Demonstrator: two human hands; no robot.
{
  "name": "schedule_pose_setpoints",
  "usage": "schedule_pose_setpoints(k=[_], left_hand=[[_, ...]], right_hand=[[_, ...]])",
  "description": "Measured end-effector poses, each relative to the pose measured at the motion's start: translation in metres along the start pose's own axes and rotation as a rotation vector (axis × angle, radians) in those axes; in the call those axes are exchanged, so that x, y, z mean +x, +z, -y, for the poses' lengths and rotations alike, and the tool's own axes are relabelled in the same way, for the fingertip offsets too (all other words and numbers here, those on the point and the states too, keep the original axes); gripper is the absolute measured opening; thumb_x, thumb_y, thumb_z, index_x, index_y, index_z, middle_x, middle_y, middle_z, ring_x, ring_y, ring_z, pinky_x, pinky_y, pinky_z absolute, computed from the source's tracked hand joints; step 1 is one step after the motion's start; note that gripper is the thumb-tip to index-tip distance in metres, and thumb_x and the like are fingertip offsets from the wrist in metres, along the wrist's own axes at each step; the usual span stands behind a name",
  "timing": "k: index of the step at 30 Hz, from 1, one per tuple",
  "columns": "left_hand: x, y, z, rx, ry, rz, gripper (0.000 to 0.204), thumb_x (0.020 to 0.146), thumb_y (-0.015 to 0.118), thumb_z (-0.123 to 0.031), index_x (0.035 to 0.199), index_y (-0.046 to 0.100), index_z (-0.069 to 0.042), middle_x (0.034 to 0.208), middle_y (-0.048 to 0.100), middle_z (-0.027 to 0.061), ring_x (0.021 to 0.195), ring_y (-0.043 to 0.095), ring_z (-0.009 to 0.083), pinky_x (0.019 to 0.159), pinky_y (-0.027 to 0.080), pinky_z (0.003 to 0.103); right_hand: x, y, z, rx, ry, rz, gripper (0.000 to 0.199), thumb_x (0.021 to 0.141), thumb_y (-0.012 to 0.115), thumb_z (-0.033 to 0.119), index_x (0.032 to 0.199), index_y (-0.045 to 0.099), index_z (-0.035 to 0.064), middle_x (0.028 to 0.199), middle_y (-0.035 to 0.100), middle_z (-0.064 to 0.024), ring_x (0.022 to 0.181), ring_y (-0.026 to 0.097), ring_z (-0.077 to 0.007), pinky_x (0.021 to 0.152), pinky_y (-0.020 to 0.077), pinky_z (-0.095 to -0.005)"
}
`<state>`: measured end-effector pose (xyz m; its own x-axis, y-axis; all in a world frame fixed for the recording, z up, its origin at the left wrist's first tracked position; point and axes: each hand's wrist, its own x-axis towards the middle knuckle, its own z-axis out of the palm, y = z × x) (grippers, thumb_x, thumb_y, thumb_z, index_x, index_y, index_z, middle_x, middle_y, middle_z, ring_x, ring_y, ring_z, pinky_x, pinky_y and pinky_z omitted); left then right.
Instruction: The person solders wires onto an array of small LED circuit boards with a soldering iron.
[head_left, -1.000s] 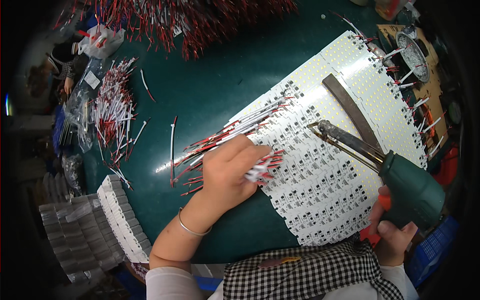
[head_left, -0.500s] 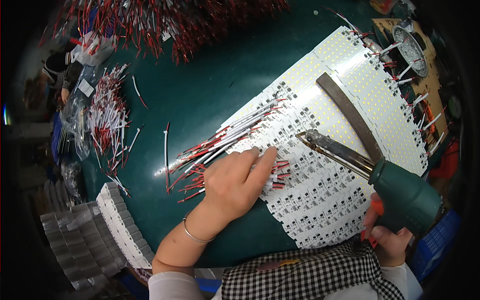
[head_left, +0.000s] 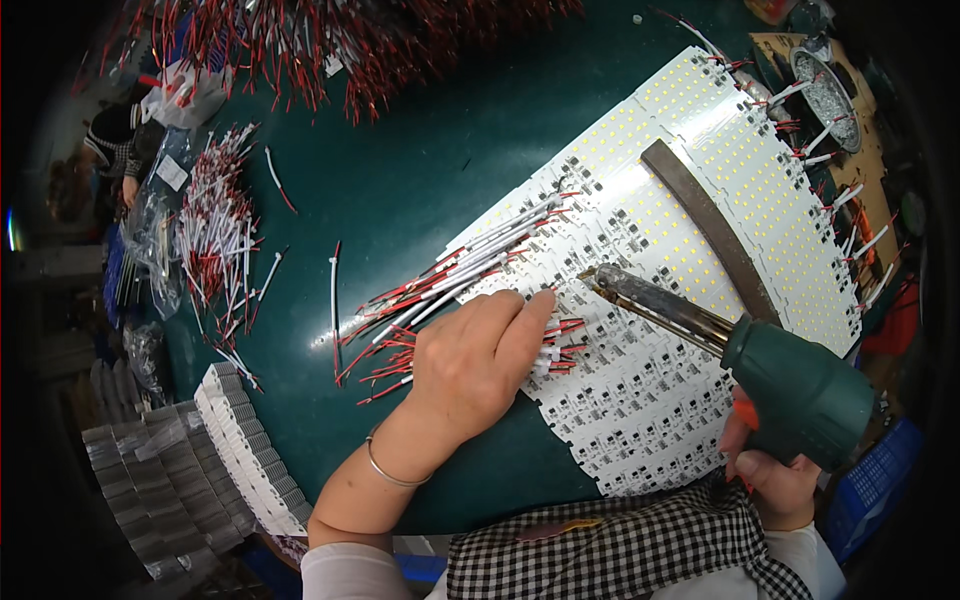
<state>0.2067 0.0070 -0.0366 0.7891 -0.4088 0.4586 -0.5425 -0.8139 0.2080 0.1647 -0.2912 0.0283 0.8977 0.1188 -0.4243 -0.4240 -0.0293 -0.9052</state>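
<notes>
A dark green round desk [head_left: 400, 190] carries a wide sheet of white LED circuit boards [head_left: 690, 250] spread across its right half, with a dark curved metal strip [head_left: 712, 230] lying over the sheet. The left hand [head_left: 478, 360] rests palm down at the sheet's near left edge, fingers together, pressing on a loose bundle of red and white wire leads [head_left: 440, 285] that fans toward the desk's middle. The right hand [head_left: 772, 478], at the desk's near right edge, is clamped around the grip of a green pistol-shaped soldering gun [head_left: 800, 390]; its metal tip seems to touch the boards just beside the left fingertips. More cut wires [head_left: 215, 240] lie near the left edge.
</notes>
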Motion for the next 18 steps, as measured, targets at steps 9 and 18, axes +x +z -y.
schedule_pose_setpoints(k=[9, 18], left_hand=[[-0.002, 0.001, 0.004, -0.124, -0.037, -0.01, 0.036, 0.069, 0.063, -0.003, 0.105, 0.064, -0.003, 0.079, 0.057, 0.007, 0.061, 0.058, 0.0189, 0.048, 0.047, 0.029], [0.001, 0.001, 0.004, -0.16, -0.036, 0.002, 0.036, 0.069, 0.063, -0.002, 0.105, 0.064, -0.003, 0.08, 0.058, 0.0074, 0.062, 0.059, 0.0199, 0.049, 0.047, 0.03]], right_hand=[[0.008, -0.009, -0.001, -0.075, -0.034, 0.291, 0.049, 0.081, 0.065, 0.003, 0.127, 0.051, -0.0012, 0.128, 0.054, -0.017, 0.086, 0.067, -0.0187, 0.074, 0.0561, -0.0329], [0.02, -0.003, -0.011, -0.222, -0.295, 0.294, 0.044, 0.073, 0.068, 0.005, 0.114, 0.055, -0.0013, 0.093, 0.062, -0.0157, 0.072, 0.061, -0.0183, 0.06, 0.0505, -0.0283]])
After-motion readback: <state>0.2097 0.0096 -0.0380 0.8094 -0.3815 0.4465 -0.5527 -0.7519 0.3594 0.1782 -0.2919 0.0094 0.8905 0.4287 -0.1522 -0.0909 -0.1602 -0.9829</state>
